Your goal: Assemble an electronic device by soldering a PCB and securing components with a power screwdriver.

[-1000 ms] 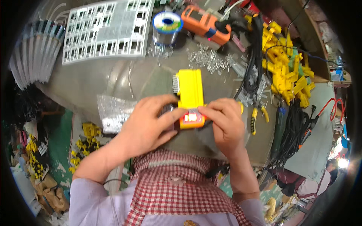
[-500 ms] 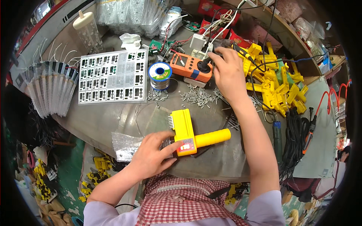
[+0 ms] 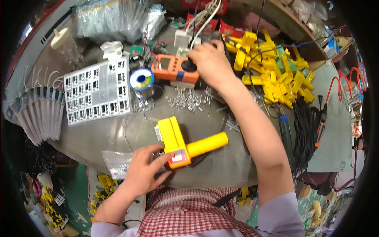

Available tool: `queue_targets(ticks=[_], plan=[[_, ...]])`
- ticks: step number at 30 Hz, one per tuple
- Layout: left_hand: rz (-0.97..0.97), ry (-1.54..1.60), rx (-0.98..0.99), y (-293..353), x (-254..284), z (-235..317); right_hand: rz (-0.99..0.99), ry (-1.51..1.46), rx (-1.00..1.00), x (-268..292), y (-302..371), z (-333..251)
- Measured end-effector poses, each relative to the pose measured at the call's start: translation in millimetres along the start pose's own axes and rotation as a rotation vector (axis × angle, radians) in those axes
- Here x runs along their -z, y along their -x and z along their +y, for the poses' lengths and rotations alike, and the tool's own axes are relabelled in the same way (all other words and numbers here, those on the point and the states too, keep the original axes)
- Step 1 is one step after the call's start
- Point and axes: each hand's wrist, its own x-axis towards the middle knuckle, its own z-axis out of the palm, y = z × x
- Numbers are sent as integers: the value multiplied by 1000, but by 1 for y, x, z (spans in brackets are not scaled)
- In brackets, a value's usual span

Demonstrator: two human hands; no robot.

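Note:
A yellow handheld device (image 3: 172, 138) lies on the grey table in front of me, with a round handle to the right and a metal pin row on its left side. A small red display glows at its near end. My left hand (image 3: 144, 168) grips this near end, the thumb by the display. Farther off, an orange multimeter (image 3: 167, 70) with a black round part at its right end rests on the table. My right hand (image 3: 213, 65) reaches to that end, fingers curled beside the black part; what they hold is hidden and blurred.
A solder spool (image 3: 142, 82) stands beside a white label sheet (image 3: 96, 112). Loose metal screws (image 3: 189, 99) are scattered nearby. Yellow housings (image 3: 276, 75) are heaped at the right, near black cables (image 3: 302, 138). Clear plastic bags (image 3: 108, 19) lie at the back, and one small bag (image 3: 116, 164) is by my left hand.
The whole view has shifted, so the table things appear farther left and slightly higher. My right hand's fingers have curled in closer at the multimeter's end. My left hand stays on the yellow device.

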Motion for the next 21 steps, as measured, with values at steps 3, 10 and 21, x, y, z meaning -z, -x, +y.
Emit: queue_targets(ticks=[3,10,21], plan=[[15,-5,39,5,1,6,28,-30,-15,8,-2,1],[12,-14,8,6,0,6,55,-24,-29,-1,5,-1],[120,253,86,5,13,-5,20,-65,44,7,-5,4]])
